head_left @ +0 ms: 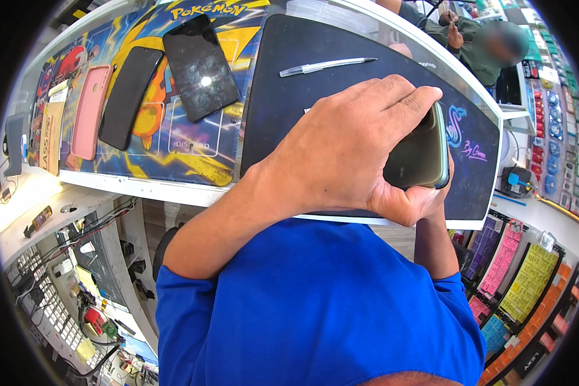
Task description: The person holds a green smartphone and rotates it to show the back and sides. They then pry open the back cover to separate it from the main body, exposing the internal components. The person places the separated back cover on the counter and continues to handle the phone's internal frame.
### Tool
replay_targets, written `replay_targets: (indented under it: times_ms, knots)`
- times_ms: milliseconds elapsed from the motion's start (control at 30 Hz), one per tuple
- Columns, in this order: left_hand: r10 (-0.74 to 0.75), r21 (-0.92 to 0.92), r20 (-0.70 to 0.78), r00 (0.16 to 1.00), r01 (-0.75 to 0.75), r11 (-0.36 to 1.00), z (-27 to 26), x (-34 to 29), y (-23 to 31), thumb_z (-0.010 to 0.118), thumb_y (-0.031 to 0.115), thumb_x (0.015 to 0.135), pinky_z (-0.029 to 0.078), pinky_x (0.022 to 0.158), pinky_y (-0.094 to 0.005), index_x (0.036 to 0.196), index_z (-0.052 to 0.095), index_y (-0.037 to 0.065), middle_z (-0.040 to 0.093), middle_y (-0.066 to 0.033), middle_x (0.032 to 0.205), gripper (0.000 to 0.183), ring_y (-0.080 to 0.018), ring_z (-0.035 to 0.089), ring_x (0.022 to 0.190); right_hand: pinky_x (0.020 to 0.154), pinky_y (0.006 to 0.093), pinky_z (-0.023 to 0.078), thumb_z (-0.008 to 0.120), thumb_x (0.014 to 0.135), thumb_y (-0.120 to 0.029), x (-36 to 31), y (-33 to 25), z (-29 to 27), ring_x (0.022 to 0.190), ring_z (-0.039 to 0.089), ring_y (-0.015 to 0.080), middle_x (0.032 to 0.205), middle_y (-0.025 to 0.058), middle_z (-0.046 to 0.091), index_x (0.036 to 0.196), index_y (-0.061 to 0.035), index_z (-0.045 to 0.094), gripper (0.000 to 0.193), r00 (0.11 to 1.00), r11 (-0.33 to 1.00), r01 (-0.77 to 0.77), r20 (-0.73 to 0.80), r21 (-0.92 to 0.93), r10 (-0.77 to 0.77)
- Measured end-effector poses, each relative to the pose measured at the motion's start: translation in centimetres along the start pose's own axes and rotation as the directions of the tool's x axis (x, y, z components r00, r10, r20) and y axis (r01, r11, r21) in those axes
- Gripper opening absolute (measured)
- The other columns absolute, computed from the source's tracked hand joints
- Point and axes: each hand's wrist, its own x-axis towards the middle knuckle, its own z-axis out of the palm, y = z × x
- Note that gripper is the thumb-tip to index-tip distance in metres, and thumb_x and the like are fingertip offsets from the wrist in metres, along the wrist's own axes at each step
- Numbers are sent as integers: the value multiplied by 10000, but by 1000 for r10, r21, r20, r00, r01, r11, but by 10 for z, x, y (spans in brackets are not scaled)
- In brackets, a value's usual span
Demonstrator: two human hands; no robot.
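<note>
Pressed close together along the upper edge of one dark, glossy phone (421,157), thumb bent in at its lower corner: the left hand (354,138), clamping from the left side. Behind the phone and mostly hidden, the right hand (439,207); cannot tell how its fingers are set. Held over the right part of a black desk mat (283,128), that single phone.

Past the knuckles, flat on the same mat, one pen (328,67) with a pale barrel. Farther left, on a blue and yellow playmat (186,164), four things in a row: one wide black device (202,74) with a shiny screen; near it, one slim dark phone or case (130,96), cannot tell which; one pink phone case (91,112); one tan package (51,132).

Along the near side of both mats, a white counter edge (141,191). Across the counter, one other person (482,67) in dark green. At right, red and blue packets (547,128) on display; lower down, pink, yellow and orange packets (527,283) in rows. At lower left, a clutter of cables and small items (93,321).
</note>
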Motion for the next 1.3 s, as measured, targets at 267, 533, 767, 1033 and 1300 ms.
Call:
replay_targets:
  times_ms: [267, 533, 767, 1033, 1300]
  knots:
    - [11, -34, 15, 1000, -10, 999, -1, 3, -4, 797, 448, 754, 614, 894, -432, 1301, 647, -128, 672, -212, 1127, 808, -382, 703, 1007, 1121, 383, 514, 913, 623, -660, -1, -38, 7, 1271, 674, 271, 1389, 188, 636, 1541, 120, 465, 1285, 924, 930, -368, -114, -12, 364]
    - [15, -13, 27, 1000, -15, 1000, -1, 6, -7, 791, 464, 760, 608, 904, -435, 1311, 647, -127, 669, -214, 1116, 821, -386, 704, 999, 1105, 381, 525, 888, 632, -581, 6, -33, 5, 1257, 682, 275, 1375, 197, 638, 1539, 128, 460, 1228, 953, 956, -294, -82, -11, 292]
    - [-91, -56, 49, 995, 94, 994, -1, 6, -1, 834, 485, 763, 596, 949, -444, 1390, 623, -98, 673, -225, 1217, 882, -404, 696, 1084, 1111, 396, 538, 911, 653, -501, 3, -11, -4, 1292, 671, 284, 1455, 221, 616, 1560, 126, 440, 1199, 999, 998, -53, 8, -20, 53]
    - [-451, -512, 276, 849, 527, 678, -5, -7, -3, 733, 674, 949, 496, 1091, -399, 1625, 472, -4, 612, -118, 1396, 992, -232, 604, 1304, 998, 475, 612, 795, 738, -644, 18, -36, 6, 1191, 700, 384, 1370, 282, 636, 1525, 98, 472, 1129, 914, 506, -340, 151, 793, 378]
    - [-191, -763, 647, 738, 629, -151, -11, -42, -15, 843, 382, 949, 680, 831, -365, 1440, 558, -38, 745, -78, 984, 707, -204, 782, 885, 838, 538, 641, 626, 863, -742, 3, -18, 60, 1018, 710, 587, 1301, 426, 627, 1509, 126, 499, 1089, 926, -402, -347, 378, 848, -1]
